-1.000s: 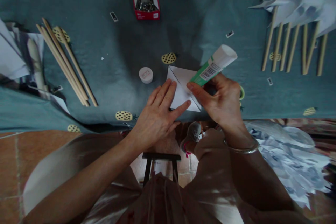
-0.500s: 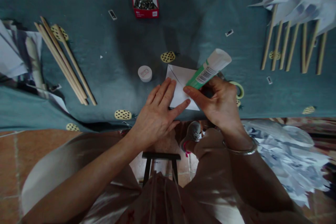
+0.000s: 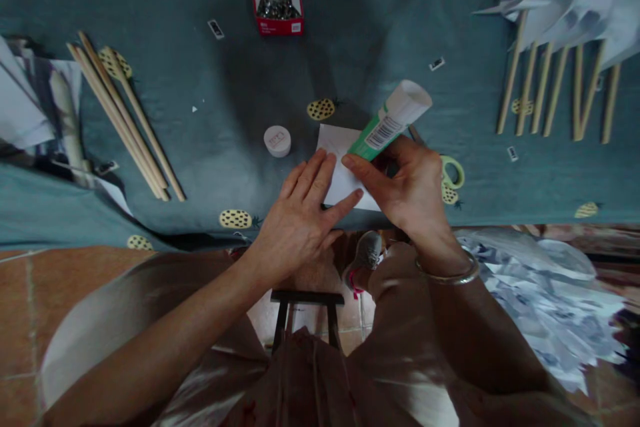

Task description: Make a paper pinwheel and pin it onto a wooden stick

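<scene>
A white square of paper (image 3: 338, 144) lies on the teal cloth (image 3: 210, 100) near the table's front edge. My left hand (image 3: 305, 210) rests flat on its near left part, fingers spread. My right hand (image 3: 405, 183) grips a green and white glue stick (image 3: 389, 121), tilted with its lower end down on the paper. The glue stick's white round cap (image 3: 277, 141) sits on the cloth just left of the paper. Green-handled scissors (image 3: 451, 174) lie partly hidden behind my right hand.
Several wooden sticks (image 3: 125, 120) lie at the left. A red box of metal pins (image 3: 278, 10) stands open at the back. Finished white paper pinwheels on sticks (image 3: 560, 60) lie at the right. Paper scraps (image 3: 550, 293) cover the floor at the right.
My right hand has slid the glue stick leftward across the paper, uncovering the scissors' handle. My left hand has stayed put on the paper.
</scene>
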